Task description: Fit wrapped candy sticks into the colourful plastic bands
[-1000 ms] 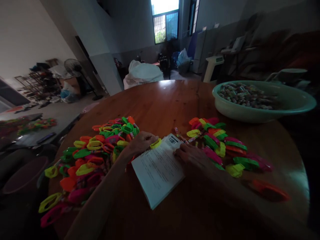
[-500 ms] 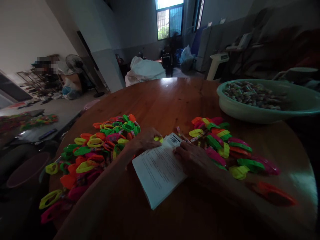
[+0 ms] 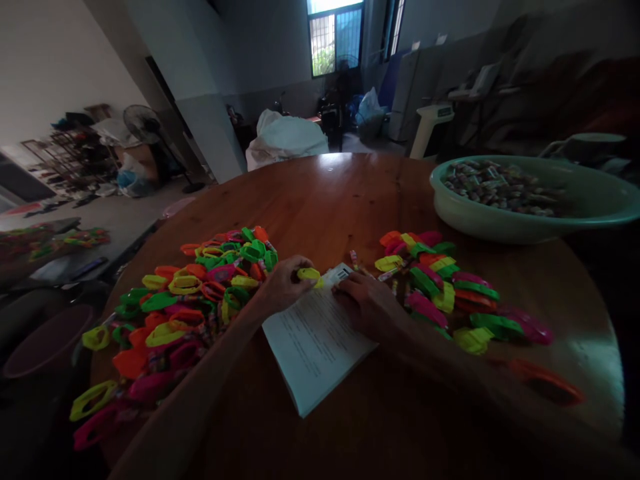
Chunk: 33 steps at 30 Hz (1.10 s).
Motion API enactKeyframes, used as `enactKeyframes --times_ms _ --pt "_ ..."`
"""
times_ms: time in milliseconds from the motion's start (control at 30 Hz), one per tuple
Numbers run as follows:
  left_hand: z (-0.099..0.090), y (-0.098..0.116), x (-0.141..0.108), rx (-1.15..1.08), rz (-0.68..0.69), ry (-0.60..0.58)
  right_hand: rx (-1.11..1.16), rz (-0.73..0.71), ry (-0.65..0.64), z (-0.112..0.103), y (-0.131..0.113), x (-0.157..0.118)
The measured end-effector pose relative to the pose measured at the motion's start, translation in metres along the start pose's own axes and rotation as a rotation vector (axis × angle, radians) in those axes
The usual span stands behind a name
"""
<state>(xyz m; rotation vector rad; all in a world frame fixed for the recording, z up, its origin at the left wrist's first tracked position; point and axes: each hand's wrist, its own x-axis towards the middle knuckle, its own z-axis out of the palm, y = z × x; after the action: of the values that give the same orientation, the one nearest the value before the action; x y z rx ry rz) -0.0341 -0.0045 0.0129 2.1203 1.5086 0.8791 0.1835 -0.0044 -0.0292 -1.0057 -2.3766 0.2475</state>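
My left hand [image 3: 287, 285] pinches a small yellow plastic piece [image 3: 309, 274] over the top left edge of a printed white booklet [image 3: 317, 353]. The booklet lies slanted on the round wooden table [image 3: 345, 200]. Fingers curled, my right hand [image 3: 364, 300] rests on the booklet's upper right part, beside a barcode; whatever its fingertips may grip is hidden. Left of the booklet lies a heap of bright plastic pieces [image 3: 185, 285] in green, orange, yellow and pink. A looser group of such pieces [image 3: 425, 282] is spread to the right.
A large pale green basin [image 3: 500, 223] with many small wrapped items stands at the table's back right. Behind the table is a white sack [image 3: 287, 137]. A pink tub [image 3: 47, 340] stands at the lower left, and a fan [image 3: 141, 123] is farther back.
My left hand has lifted slightly, and the yellow piece in it shows more fully. My right hand has shifted a little left, now covering more of the barcode. The view has moved slightly.
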Motion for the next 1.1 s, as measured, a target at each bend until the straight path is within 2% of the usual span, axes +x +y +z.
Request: enactKeyframes --times_ms 100,233,367,533,1100 --pt "-0.008 -0.012 -0.008 -0.041 0.029 -0.047 -0.009 -0.019 0.021 0.005 -0.004 0.007" --pt "-0.006 -0.023 -0.015 -0.075 0.056 -0.079 0.012 -0.037 0.036 0.009 -0.008 0.013" --pt "-0.001 -0.020 -0.021 0.033 0.118 -0.001 0.034 -0.095 0.073 0.014 -0.010 0.014" --pt "0.000 -0.011 -0.027 0.185 0.125 0.025 0.041 -0.107 0.095 0.018 -0.008 0.015" --pt "0.005 -0.019 -0.030 0.184 0.204 0.085 -0.013 -0.128 0.116 0.025 -0.003 0.019"
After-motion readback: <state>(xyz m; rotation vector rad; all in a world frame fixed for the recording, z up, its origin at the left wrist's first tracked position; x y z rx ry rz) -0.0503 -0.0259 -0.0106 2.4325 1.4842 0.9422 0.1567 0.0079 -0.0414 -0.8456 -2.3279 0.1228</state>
